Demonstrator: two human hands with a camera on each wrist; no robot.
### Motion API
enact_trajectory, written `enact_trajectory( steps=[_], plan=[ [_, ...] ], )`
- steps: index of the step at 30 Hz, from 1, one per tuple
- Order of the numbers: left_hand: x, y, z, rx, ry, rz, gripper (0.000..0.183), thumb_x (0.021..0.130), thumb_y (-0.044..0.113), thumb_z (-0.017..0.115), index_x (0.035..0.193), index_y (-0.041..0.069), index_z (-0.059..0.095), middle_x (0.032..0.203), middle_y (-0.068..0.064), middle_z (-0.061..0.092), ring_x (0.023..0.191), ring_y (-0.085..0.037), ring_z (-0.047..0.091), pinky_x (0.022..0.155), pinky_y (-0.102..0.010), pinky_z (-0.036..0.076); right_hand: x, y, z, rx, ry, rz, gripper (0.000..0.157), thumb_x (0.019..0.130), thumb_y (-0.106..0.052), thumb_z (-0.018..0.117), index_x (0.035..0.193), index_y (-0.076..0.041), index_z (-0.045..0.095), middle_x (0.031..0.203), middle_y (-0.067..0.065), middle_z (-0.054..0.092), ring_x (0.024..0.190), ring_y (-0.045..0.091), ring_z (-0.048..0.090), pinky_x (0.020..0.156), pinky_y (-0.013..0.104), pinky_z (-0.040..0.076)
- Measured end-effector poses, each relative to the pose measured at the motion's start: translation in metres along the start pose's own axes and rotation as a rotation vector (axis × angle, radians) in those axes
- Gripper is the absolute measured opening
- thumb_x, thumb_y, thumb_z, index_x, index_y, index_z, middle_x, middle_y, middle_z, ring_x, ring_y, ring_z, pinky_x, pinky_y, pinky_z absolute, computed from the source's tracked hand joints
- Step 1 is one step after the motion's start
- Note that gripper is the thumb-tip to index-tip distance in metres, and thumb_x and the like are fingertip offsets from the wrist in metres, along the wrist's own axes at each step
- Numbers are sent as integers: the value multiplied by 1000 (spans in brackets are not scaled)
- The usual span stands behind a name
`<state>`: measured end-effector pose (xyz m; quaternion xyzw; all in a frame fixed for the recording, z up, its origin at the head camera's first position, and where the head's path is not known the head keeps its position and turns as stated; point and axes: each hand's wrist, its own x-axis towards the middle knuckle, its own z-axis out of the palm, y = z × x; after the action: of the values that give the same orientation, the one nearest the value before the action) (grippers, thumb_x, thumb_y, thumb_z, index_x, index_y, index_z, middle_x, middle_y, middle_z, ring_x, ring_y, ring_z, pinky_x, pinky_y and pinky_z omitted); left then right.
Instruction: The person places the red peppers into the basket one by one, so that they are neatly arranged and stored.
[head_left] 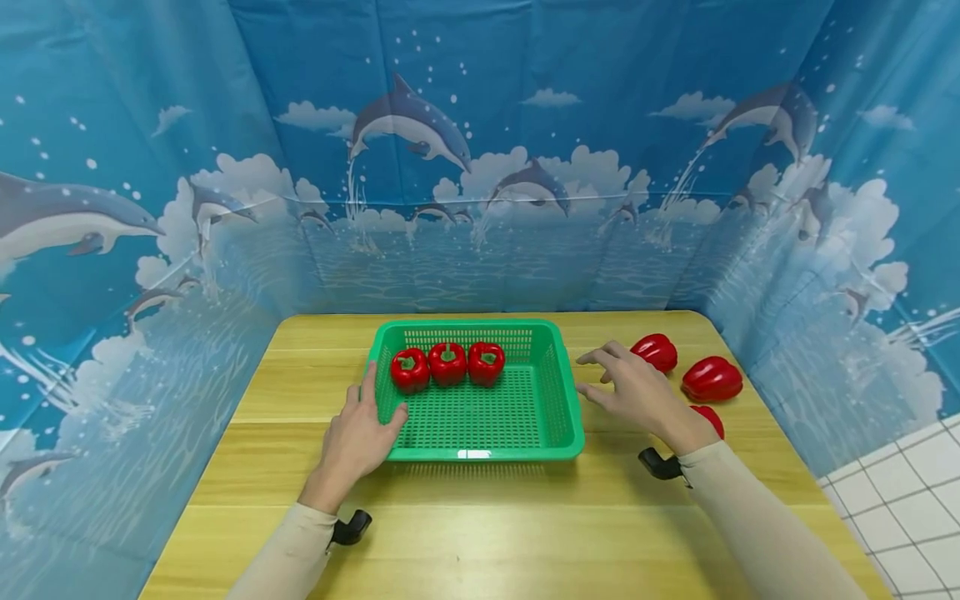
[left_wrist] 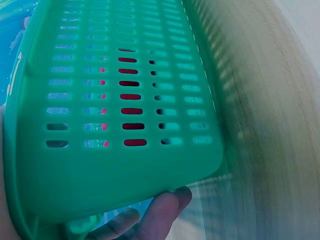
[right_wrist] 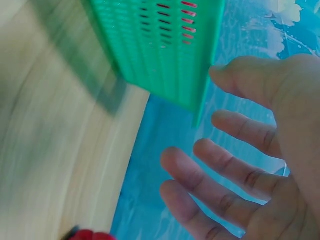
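A green plastic basket [head_left: 480, 421] with slotted walls stands on the table. Inside it, three red bell peppers [head_left: 447, 364] sit in a row along the back, toward the left. My left hand [head_left: 356, 437] holds the basket's left side, thumb over the rim. In the left wrist view its fingertips [left_wrist: 162, 212] reach round the end of the outer wall. Just off the right rim is my right hand [head_left: 633, 387], fingers spread and loosely bent with nothing in them. Its thumb [right_wrist: 240, 77] overlaps the basket's edge in the right wrist view.
Right of the basket lie a red bell pepper [head_left: 656, 352] behind my right hand, another bell pepper [head_left: 712, 379] farther right, and a third pepper [head_left: 711, 419] partly hidden by my wrist. A dolphin-print curtain [head_left: 480, 242] hangs round the wooden table [head_left: 480, 533].
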<state>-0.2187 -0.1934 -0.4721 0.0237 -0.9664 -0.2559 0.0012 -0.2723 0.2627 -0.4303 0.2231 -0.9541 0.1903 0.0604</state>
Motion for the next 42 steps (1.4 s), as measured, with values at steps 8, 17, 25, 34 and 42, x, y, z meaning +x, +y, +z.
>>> enact_trajectory(
  steps=[8, 17, 25, 34, 42],
  plan=[
    [3, 2, 2, -4, 12, 16, 104, 113, 55, 63, 189, 12, 8, 160, -34, 55, 62, -30, 58, 53, -38, 47, -27, 20, -10, -28, -3, 82, 49, 103, -37, 90, 144, -13, 78, 144, 18, 72, 118, 38, 77, 83, 56, 69],
    [0, 4, 2, -8, 14, 6, 103, 113, 51, 66, 189, 12, 8, 160, -34, 55, 60, -29, 56, 52, -38, 46, -56, 44, -17, -64, 9, 86, 59, 98, -40, 95, 146, -11, 77, 151, 24, 69, 128, 48, 71, 96, 70, 66],
    [-2, 4, 0, -10, 5, 1, 103, 114, 51, 65, 189, 11, 7, 163, -35, 54, 63, -29, 58, 53, -38, 47, -80, 72, -17, -59, 30, 84, 68, 89, -45, 101, 143, -10, 77, 141, 27, 71, 123, 47, 68, 97, 75, 63],
    [-1, 2, -1, -8, 9, -1, 103, 114, 52, 65, 189, 11, 7, 162, -35, 54, 63, -29, 58, 52, -38, 47, -98, 96, -16, -13, -17, 153, 76, 89, -48, 102, 148, -9, 74, 149, 32, 63, 126, 54, 66, 96, 76, 64],
    [0, 1, -1, -4, 13, -5, 102, 115, 52, 66, 189, 12, 8, 165, -35, 53, 65, -30, 60, 53, -38, 48, -104, 108, -11, 15, -55, 212, 85, 90, -47, 100, 155, -4, 68, 150, 38, 58, 122, 61, 68, 89, 73, 68]
  ],
)
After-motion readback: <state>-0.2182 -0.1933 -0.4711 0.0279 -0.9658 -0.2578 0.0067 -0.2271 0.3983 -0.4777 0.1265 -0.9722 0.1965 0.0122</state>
